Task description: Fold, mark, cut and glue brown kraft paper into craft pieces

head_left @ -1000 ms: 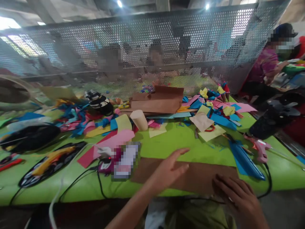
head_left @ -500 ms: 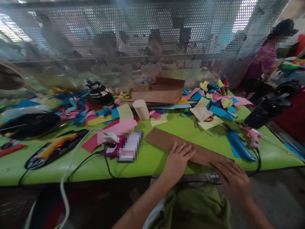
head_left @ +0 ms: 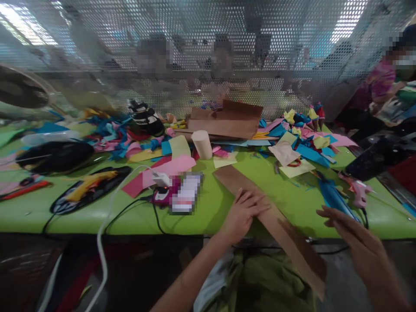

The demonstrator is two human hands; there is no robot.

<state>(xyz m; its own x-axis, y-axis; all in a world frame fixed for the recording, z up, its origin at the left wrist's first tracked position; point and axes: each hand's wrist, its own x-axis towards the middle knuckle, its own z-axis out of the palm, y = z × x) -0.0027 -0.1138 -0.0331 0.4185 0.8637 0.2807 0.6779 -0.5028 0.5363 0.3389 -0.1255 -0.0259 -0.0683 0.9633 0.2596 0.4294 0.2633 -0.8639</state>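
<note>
A long strip of brown cardboard [head_left: 281,229] lies slantwise on the green table [head_left: 208,203], its near end sticking out past the front edge over the lap. My left hand [head_left: 242,214] rests on the strip's upper part, fingers spread flat across it. To the right of the strip, my right hand [head_left: 355,240] is raised near the table edge, fingers stretched out, touching nothing. Beyond my right hand sit a blue object [head_left: 336,199] and a pink glue gun [head_left: 359,193].
A phone [head_left: 186,193] and a purple power socket [head_left: 164,195] with cables lie left of the strip. Behind are a cream roll [head_left: 202,144], folded brown cardboard [head_left: 224,123] and coloured paper scraps. A person [head_left: 378,86] is at the far right.
My right hand has let go of the strip and moved right. The strip has turned, and its near end now hangs over the table edge. My left hand stays on it.
</note>
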